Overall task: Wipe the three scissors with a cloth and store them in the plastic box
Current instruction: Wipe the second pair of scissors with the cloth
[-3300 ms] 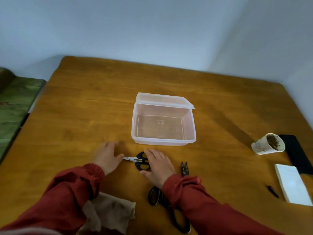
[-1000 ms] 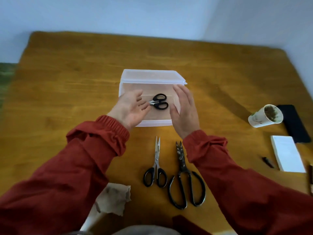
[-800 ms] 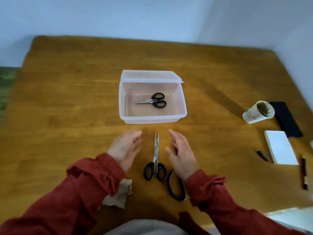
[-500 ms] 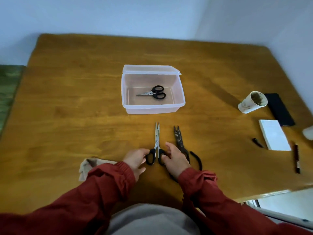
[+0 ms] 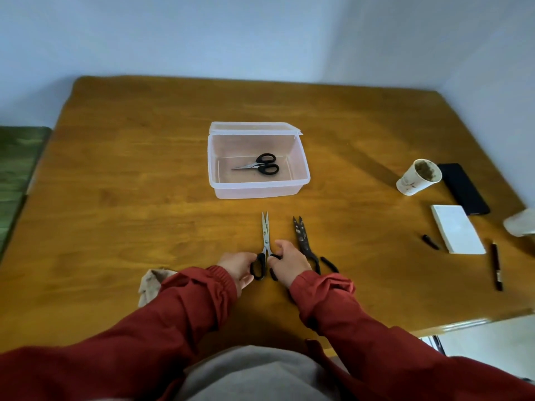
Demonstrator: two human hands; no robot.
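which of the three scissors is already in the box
The small black-handled pair, lying inside the box. The silver pair and the dark pair lie on the table in front of it.

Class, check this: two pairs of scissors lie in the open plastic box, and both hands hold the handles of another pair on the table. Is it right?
No. The head view shows only one pair, the small scissors, in the plastic box. The left hand and right hand do hold the handles of the silver-bladed scissors on the table.
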